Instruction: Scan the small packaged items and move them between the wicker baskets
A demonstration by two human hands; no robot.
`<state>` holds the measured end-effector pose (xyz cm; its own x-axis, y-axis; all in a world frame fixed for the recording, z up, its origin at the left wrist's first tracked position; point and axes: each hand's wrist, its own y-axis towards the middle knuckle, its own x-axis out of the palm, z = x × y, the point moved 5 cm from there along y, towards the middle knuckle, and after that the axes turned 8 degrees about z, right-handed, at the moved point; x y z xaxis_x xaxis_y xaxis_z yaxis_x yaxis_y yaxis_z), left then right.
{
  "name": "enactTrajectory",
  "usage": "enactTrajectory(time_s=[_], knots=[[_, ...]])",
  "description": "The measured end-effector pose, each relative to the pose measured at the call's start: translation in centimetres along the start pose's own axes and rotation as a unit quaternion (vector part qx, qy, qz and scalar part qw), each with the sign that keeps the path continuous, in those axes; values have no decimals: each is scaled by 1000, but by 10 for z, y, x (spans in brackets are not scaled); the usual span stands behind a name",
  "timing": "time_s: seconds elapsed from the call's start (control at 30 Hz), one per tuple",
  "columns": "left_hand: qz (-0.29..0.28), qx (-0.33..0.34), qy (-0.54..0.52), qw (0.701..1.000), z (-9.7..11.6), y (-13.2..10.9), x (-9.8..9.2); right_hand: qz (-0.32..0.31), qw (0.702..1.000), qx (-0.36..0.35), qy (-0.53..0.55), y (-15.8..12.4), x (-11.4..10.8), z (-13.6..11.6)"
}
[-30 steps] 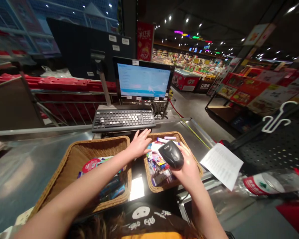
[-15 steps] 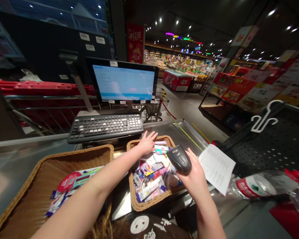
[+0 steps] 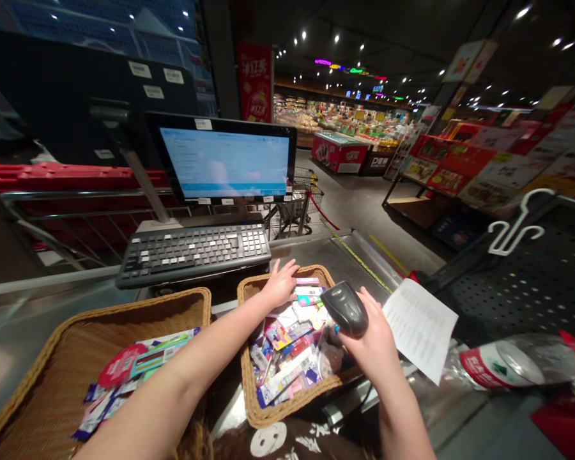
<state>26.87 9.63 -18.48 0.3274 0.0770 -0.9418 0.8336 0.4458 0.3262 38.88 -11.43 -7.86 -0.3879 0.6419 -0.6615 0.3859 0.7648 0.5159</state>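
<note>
My right hand [image 3: 371, 332] is wrapped round a black handheld barcode scanner [image 3: 345, 310], its head pointing to the left over the right side of a wicker basket [image 3: 243, 358]. The basket holds a jumble of small packaged goods [image 3: 287, 345]. My left hand [image 3: 282, 284] reaches over the far left corner of that basket with its fingers spread, close to a few small packs; whether it touches any I cannot tell. On the left, partly behind my left forearm, a larger wicker basket [image 3: 52, 364] contains several flat packs [image 3: 138, 367].
Beyond the baskets are a keyboard [image 3: 196, 252] and a lit monitor [image 3: 227, 165]. To the right lie a printed sheet [image 3: 419, 329] and a large plastic bottle [image 3: 503, 365] on its side. A white hook [image 3: 512, 230] stands over the dark perforated panel [image 3: 556, 268].
The camera view has shifted slightly, so the baskets and monitor sit a little further left. My left hand stays by the basket's far corner, and the scanner remains in my right hand.
</note>
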Motion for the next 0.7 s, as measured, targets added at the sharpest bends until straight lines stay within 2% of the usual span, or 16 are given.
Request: enactTrajectory(time_s=[0.2,0.37,0.53,0.7], knots=[[21,4,-8,1000,4,-1,-9,3,1000,5,2,2,0,1],[27,24,-2,999,3,-13,-19,13,1000,11,-2,-2,-3,-1],[-6,13,-5,1000,5,-26,-19,17,1000,5,-7,-8,-3,-7],[16,-14,-37,999,13,-25,-24,15,1000,-8,-13,-14,-3,-11]])
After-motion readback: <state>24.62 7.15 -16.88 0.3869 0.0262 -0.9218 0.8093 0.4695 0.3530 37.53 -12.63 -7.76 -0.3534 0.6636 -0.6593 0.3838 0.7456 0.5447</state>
